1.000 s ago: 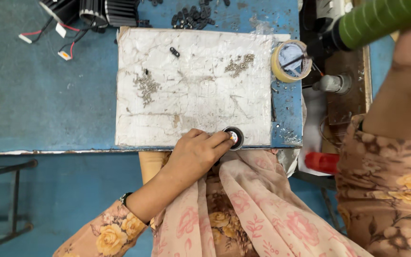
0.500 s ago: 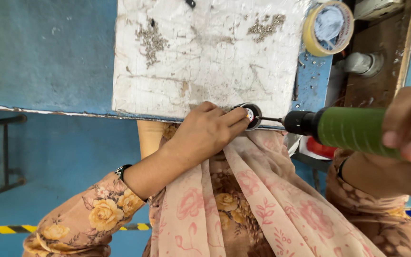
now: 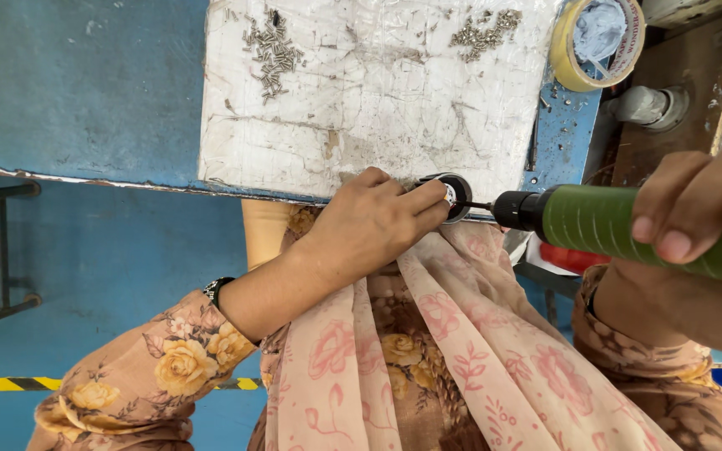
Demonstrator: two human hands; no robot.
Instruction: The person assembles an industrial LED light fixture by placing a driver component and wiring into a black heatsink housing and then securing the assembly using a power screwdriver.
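2 hands working at the near edge of the blue bench (image 3: 85, 92). Green power screwdriver (image 3: 628, 230) is lying nearly level, long axis running right to left, bit pointing left and slightly up into the small black round part (image 3: 453, 196). Right hand (image 3: 704, 209) is wrapping the green barrel, fingers curled fully closed over the top. Left hand (image 3: 378, 225) is pinching the round part between thumb and fingertips, closed tight on it, holding it at the front edge of the white worn board (image 3: 361, 92), over the lap. Bit tip is touching the part's centre.

Versus 0.5 s ago: screwdriver is now sitting closer in and larger in view, bit still at the part; left hand is keeping the same pinch. Versus 1.0 s ago: the tool was up at the top right, away from the part; now it is down at it.

2 loose heaps of small screws (image 3: 273, 54) are lying on the board's far side. Yellow tape roll (image 3: 595, 42) is sitting on the bench, right of the board. Floral sleeves and pink scarf are filling the lower view.
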